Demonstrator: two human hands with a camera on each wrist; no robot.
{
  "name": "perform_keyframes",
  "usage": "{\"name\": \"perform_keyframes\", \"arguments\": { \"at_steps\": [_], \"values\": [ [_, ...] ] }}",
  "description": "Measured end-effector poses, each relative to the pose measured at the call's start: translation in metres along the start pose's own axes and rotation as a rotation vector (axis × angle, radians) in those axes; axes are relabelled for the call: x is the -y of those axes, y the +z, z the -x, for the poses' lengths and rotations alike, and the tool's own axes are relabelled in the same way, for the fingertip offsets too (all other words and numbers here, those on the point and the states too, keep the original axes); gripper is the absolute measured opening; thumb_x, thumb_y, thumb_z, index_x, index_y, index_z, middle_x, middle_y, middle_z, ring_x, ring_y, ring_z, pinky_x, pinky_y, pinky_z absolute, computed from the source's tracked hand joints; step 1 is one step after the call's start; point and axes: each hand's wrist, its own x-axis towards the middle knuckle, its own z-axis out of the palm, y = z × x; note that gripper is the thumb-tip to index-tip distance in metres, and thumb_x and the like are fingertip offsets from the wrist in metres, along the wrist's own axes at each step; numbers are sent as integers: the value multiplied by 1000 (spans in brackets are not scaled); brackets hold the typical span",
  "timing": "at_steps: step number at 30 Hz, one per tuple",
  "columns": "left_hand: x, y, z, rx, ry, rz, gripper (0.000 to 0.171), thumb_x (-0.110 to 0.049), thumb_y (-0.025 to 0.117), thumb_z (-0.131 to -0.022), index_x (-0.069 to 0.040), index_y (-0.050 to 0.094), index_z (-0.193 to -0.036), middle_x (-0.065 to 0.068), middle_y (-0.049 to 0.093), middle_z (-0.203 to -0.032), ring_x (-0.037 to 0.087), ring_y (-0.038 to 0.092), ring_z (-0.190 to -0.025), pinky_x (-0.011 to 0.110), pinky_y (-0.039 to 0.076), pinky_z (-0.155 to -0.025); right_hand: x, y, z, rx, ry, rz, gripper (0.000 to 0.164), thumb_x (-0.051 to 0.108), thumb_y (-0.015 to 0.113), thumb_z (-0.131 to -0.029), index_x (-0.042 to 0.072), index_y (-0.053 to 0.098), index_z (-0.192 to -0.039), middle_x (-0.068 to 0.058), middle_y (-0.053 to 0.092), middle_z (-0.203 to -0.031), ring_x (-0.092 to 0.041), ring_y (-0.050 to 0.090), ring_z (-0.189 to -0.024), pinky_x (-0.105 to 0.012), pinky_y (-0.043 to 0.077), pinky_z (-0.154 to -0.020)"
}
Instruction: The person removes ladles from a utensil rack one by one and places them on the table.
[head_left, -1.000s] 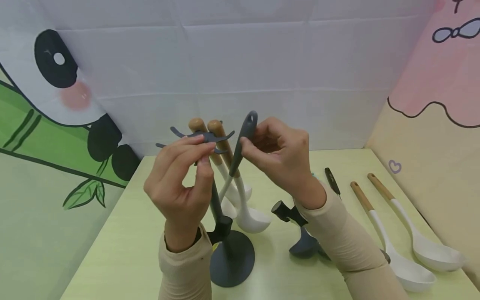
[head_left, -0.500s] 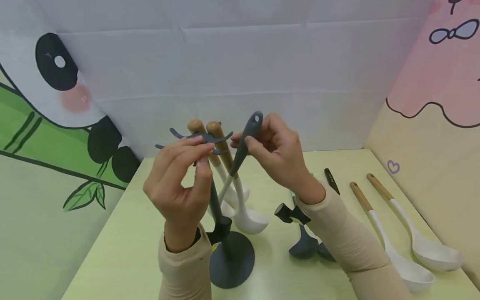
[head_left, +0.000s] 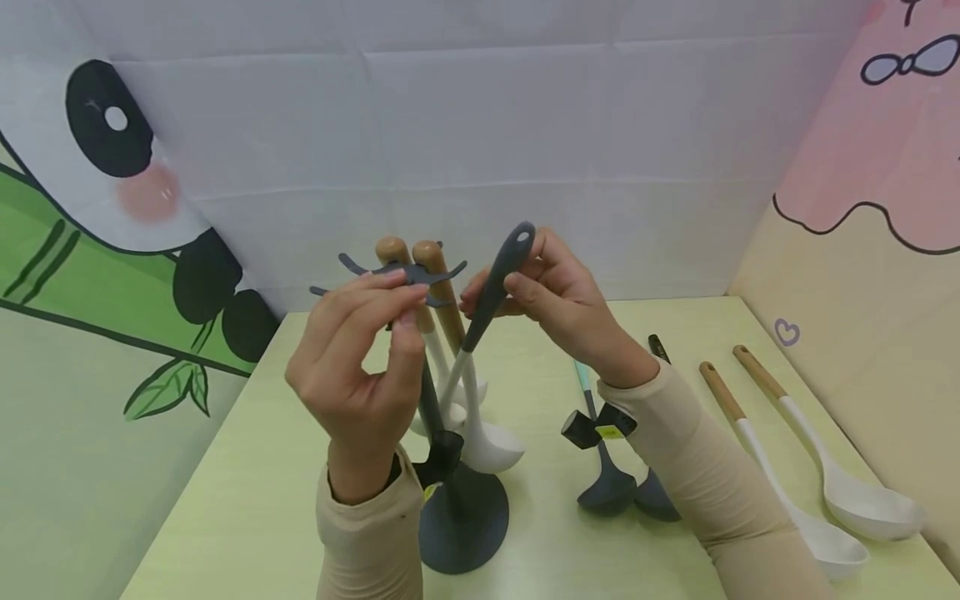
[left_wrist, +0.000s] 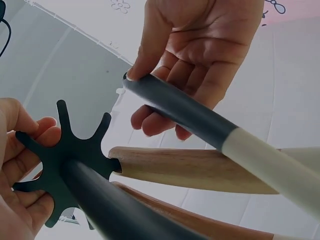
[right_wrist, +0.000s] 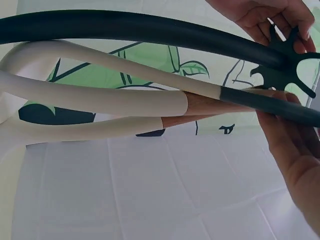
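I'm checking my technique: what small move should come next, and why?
Probably guide the holed grey handle onto a bare hook: the right grip pinches that handle near the rack, the left grip holds the rack, and a wooden handle meets another hook.

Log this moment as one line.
left hand: grips rack | right hand: pinches grey-handled utensil, not hung | two wooden-handled utensils: on rack

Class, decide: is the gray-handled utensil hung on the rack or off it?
Off: the right hand holds its handle, its hole clear of the rack's hooks.
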Motion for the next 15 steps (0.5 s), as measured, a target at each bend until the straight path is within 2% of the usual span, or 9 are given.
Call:
{"name": "perform_keyframes", "arguments": {
  "at_steps": [4,7,11,15],
  "values": [
    [0,1,-1,-5,1,8,21,-10,55,-78,2,71,-73,12,67,-71,28,64,-71,41,53,-73,-1,-7,2,42,59,-97,17,18,51,-92,8,44,-104,-15,63,-102,-31,61,-96,-52,47,-84],
    [0,2,-1,-7,4,16,20,-8,55,-78,3,70,-72,13,67,-70,29,64,-71,41,53,-72,-4,-12,4,81,69,-153,20,17,54,-90,8,48,-107,-15,64,-102,-32,61,-97,-52,47,-84],
    [0,2,0,-12,4,17,20,-8,55,-78,3,70,-72,13,67,-69,29,64,-71,41,53,-72,-9,-17,5,138,57,-182,30,19,58,-87,7,58,-114,-12,66,-100,-31,62,-96,-49,49,-83],
    [0,3,0,-17,2,16,19,-8,55,-78,2,70,-72,12,67,-69,29,64,-71,41,53,-72,-12,-21,4,179,40,-210,30,22,62,-84,6,64,-110,-10,66,-97,-29,63,-92,-46,50,-82]
  ]
}}
